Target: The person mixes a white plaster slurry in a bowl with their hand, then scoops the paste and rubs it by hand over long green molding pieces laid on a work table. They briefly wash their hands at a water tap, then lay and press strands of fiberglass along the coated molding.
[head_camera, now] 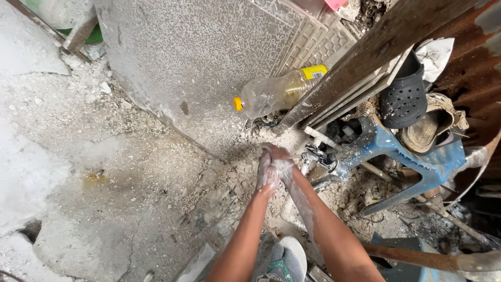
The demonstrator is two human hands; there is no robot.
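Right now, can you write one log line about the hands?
left hand: pressed against right | right hand: at tap, white-coated | nearby: plastic bottle, blue stool

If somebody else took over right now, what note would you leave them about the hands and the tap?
Left hand and right hand: pressed together, coated in white powder or lather, holding nothing.
Tap: just right of the hands, not touching; no water flow can be made out.
Bottle: lying above, against the slab.
Done: hands rubbed together.
Left: white coating not yet off hands and forearms.
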